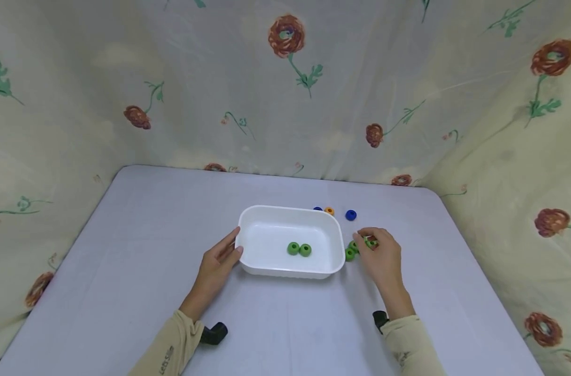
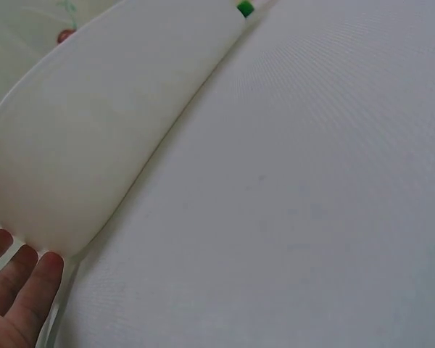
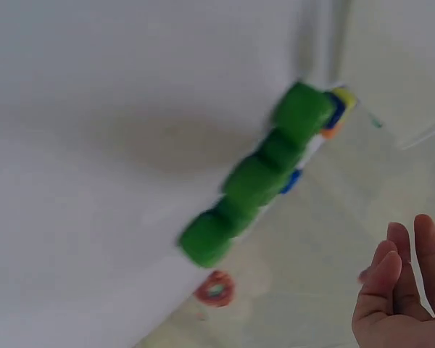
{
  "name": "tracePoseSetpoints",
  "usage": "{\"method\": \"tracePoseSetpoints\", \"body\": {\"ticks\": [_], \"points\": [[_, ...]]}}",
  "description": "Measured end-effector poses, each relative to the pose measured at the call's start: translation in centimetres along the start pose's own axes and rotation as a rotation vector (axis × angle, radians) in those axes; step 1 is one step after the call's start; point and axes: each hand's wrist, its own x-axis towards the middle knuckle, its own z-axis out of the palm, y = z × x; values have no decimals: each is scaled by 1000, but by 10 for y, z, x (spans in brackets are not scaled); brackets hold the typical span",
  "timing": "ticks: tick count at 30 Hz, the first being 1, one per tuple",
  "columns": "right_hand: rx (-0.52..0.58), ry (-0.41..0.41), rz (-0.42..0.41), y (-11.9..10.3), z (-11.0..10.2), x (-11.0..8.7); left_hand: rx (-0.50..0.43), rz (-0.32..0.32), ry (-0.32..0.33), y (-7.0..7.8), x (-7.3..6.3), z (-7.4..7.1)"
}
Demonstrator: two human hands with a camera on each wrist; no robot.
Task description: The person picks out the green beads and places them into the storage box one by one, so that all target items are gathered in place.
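A white rectangular tray (image 1: 290,272) lies on the table with two green beads (image 1: 299,249) inside, side by side. At its left end my left hand (image 1: 216,266) rests its thumb and fingertips against the outer wall; the left wrist view shows fairly straight fingers (image 2: 40,286) there. My right hand (image 1: 381,257) is over a group of green beads (image 1: 349,254) just outside the tray's right end, its thumb and fingers slightly bent. In the right wrist view a row of green beads (image 3: 254,181) stands apart from the right hand (image 3: 402,297), and nothing shows between its fingers.
Behind the tray's right corner are a blue bead (image 1: 351,215), an orange bead (image 1: 329,211) and another blue bead (image 1: 318,208) partly hidden by the rim. A yellow bead (image 3: 344,96) shows in the right wrist view. Flowered cloth (image 1: 285,104) hangs behind the white table (image 1: 173,209).
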Motion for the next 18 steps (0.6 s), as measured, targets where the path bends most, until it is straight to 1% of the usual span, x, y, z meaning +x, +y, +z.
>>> {"method": "tracePoseSetpoints", "body": {"ticks": [4, 8, 14, 18], "points": [[-3, 5, 63, 23, -3, -3, 1, 8, -4, 0, -1, 0], [19, 8, 129, 39, -6, -5, 5, 12, 0, 1, -2, 0], [60, 40, 211, 52, -10, -3, -22, 8, -4, -1, -1, 1], [58, 37, 231, 58, -12, -1, -24, 13, -7, -1, -1, 0]]}}
